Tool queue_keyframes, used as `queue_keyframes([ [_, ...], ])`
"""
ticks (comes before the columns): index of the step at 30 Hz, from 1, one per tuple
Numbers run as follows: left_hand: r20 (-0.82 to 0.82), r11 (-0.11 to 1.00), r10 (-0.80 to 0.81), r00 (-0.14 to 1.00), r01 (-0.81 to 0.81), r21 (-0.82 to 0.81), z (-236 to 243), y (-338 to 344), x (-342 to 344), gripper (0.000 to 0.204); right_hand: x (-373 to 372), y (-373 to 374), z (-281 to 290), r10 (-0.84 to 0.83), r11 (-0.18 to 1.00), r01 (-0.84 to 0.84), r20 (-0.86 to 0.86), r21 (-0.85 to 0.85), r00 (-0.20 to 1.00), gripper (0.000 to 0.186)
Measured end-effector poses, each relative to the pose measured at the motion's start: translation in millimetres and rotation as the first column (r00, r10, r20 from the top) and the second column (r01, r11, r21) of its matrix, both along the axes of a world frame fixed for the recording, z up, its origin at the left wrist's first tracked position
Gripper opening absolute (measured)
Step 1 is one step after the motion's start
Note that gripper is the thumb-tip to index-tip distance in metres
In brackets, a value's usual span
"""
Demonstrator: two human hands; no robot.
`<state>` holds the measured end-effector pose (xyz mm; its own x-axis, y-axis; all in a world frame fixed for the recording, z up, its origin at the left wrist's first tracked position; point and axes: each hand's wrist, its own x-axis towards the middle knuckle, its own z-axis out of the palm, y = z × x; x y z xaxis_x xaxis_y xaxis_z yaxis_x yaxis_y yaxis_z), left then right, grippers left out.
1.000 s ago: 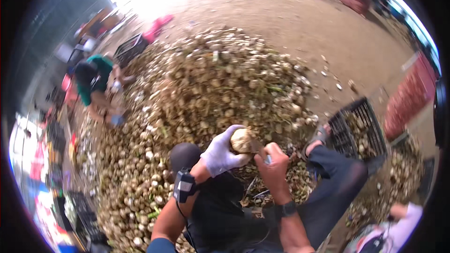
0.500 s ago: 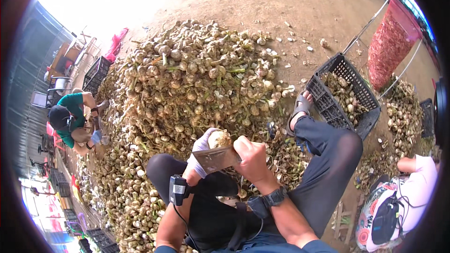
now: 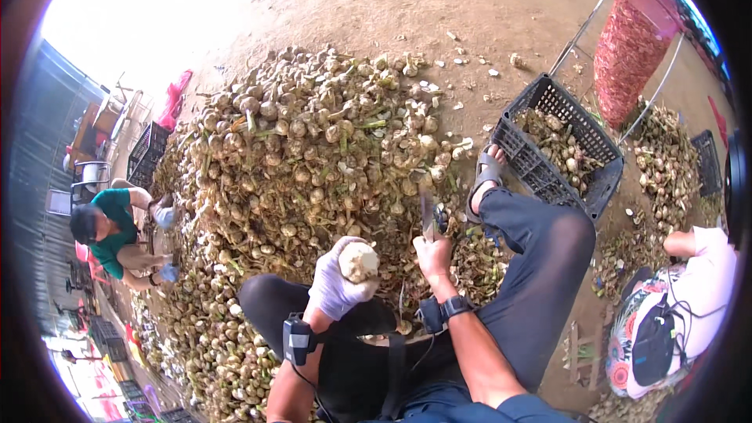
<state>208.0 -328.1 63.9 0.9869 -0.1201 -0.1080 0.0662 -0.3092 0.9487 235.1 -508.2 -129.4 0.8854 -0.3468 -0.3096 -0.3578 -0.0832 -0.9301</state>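
My left hand (image 3: 338, 286), in a pale glove, is closed around a garlic bulb (image 3: 359, 261) whose whitish, trimmed face shows. To the right of it, my right hand (image 3: 432, 254) is bare and grips a knife (image 3: 427, 215). The blade points away from me and is seen nearly edge-on, apart from the bulb. Just beyond both hands spreads a large heap of garlic bulbs (image 3: 290, 141) with dry stalks and roots.
A black crate (image 3: 548, 160) with garlic trimmings stands by my right foot. Behind it, a red mesh bag (image 3: 630, 55) hangs on a metal frame. A co-worker in green (image 3: 117, 227) sits at the left; another person in pale pink (image 3: 689, 305) is at the lower right.
The knife has come away from the bulb and swung from lying across it to pointing away. My hands have moved apart. At the left, the co-worker's hands have separated.
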Motion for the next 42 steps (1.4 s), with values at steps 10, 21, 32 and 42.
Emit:
queue_keyframes([
  [10,0.047,0.962,0.063,0.997,-0.049,-0.269,-21,7,10,0.066,-23,54,86,0.185,0.187,-0.009,-0.026,0.982,0.982,0.027],
  [21,0.451,0.982,-0.039,0.892,-0.048,0.181,15,18,14,0.069,-4,35,113,0.184,0.513,-0.120,0.027,0.850,0.983,0.008],
  [32,0.332,0.873,-0.138,0.933,-0.044,0.487,-18,-5,7,0.037,3,22,143,0.076,0.595,-0.156,0.138,0.788,0.987,0.009],
  [42,-0.130,0.995,0.099,0.987,-0.099,0.007,-35,13,19,0.032,1,-13,154,0.520,0.853,-0.374,0.521,-0.364,0.677,0.013],
])
